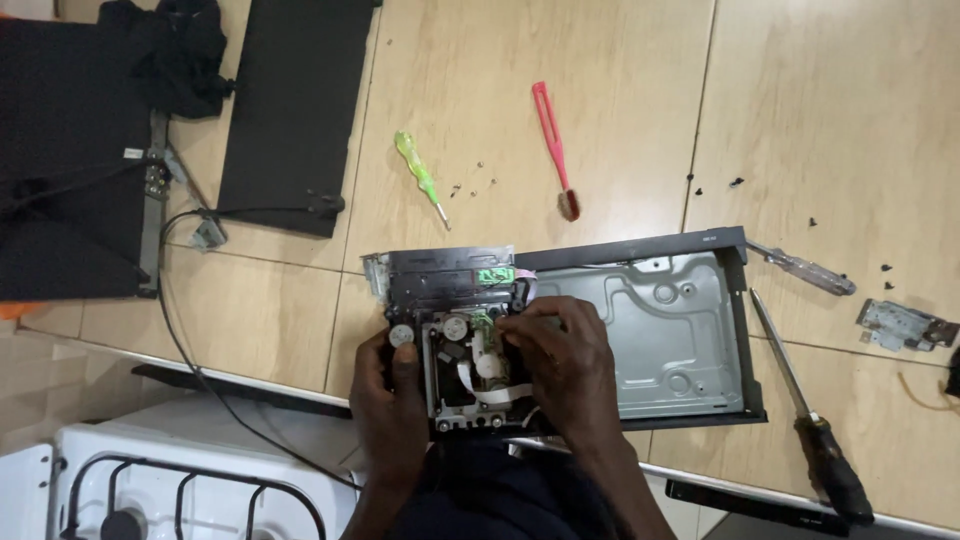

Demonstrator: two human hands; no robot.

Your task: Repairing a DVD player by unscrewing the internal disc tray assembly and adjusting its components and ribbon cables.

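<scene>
Left grip: the left hand [390,385] is closed on the left edge of the drive mechanism [470,365], thumb beside a small white gear at its upper left corner.
Right grip: the right hand [565,365] lies over the mechanism's right side, fingers curled narrow and pressing into its middle; whether they pinch any part cannot be told.
Drive mechanism: a black frame with white gears and a pale ribbon cable, sitting at the left end of the metal chassis [670,330], at about 6 o'clock in the view, just in front of the person.
Chassis axis: long axis runs 9 to 3 o'clock; the open tray faces up, its bare grey floor stretching toward 3 o'clock.
Front panel strip: a black bar with a small green board [492,273] at the mechanism's 12 o'clock edge.
Table: pale wood [620,120].
Tools at 12 o'clock: green screwdriver [420,175], tip toward 5 o'clock; pink brush [553,140], bristles toward 6 o'clock.
Tools at 3 o'clock: clear-handled screwdriver [805,268]; black-handled screwdriver [810,420], blade pointing to 11 o'clock.
At 10 o'clock: black cover panel [295,100].
</scene>
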